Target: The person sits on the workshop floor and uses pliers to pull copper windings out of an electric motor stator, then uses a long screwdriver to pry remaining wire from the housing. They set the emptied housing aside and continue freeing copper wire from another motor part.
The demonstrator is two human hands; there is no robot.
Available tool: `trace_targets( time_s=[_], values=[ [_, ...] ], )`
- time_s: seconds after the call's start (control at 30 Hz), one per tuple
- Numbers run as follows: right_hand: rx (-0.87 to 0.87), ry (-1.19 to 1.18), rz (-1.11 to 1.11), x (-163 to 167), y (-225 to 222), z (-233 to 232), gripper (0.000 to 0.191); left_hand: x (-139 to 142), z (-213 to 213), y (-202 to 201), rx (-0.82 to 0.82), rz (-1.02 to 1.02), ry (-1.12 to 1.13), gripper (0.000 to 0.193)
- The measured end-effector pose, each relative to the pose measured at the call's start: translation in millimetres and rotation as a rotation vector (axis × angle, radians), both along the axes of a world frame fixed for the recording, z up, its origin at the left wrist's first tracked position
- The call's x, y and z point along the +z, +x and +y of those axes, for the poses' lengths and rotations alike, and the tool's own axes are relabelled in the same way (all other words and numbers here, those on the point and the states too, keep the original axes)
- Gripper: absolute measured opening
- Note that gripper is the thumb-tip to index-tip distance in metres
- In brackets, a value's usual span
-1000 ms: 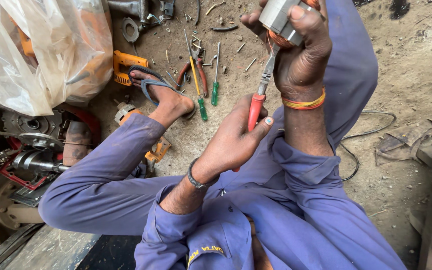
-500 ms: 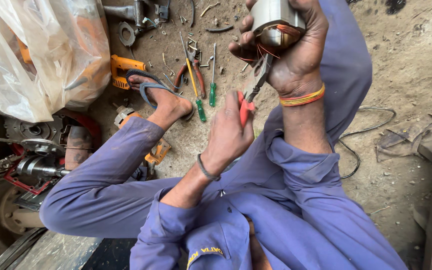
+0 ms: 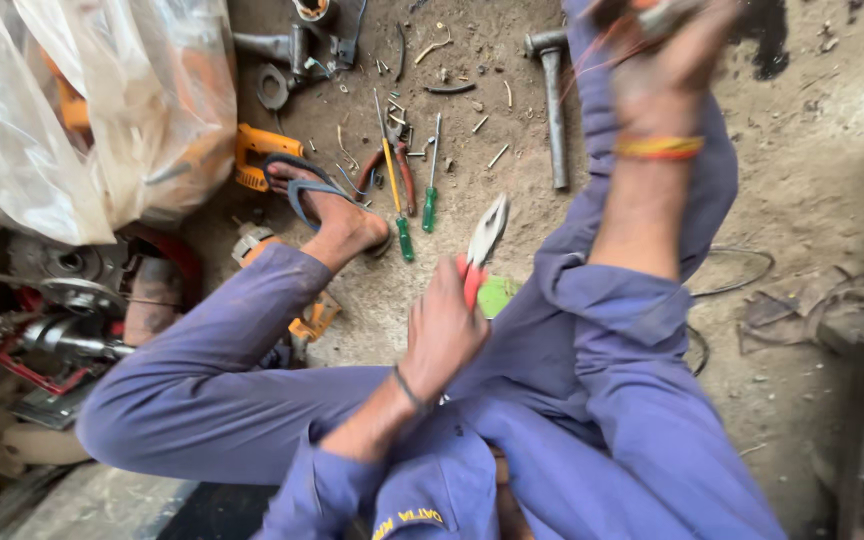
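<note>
My left hand is shut around the red handles of a pair of pliers, whose jaws point up and away, over my lap. My right hand, with an orange band at the wrist, is raised at the top edge and blurred. It grips a metal part that is mostly cut off by the frame, with thin copper-coloured wires trailing from it. The pliers are well below that part and do not touch it.
On the dirt floor lie a hammer, two green-handled screwdrivers, red pliers and an orange power tool. My sandalled foot rests beside them. A plastic bag and motor parts crowd the left.
My right hand has lifted the metal part up to the top edge. My left hand has drawn the pliers down and away from it.
</note>
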State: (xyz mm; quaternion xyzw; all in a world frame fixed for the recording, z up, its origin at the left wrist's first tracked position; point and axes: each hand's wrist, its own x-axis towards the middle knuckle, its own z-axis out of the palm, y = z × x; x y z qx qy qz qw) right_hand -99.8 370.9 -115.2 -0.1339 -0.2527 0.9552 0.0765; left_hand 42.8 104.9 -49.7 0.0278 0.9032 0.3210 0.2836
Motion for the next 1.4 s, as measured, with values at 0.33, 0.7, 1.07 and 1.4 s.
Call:
trace_targets(
  time_s=[0.33,0.7,1.07,1.4],
  values=[
    [0.059,-0.145,0.100,15.4,18.9,-14.9,0.055,47.1,-8.3,-9.3,-0.070,-0.164,0.392,0.038],
    [0.030,-0.040,0.000,51.8,25.5,-55.3,0.052,41.4,30.5,-67.7,-0.083,-0.105,0.400,0.046],
    [0.063,0.003,-0.054,55.3,23.8,-57.2,0.057,33.6,40.7,-55.9,-0.057,-0.033,0.249,0.037],
    [0.305,-0.383,0.149,80.9,24.2,-66.0,0.081,46.9,9.4,-61.7,0.147,-0.711,0.697,0.019]
  ],
)
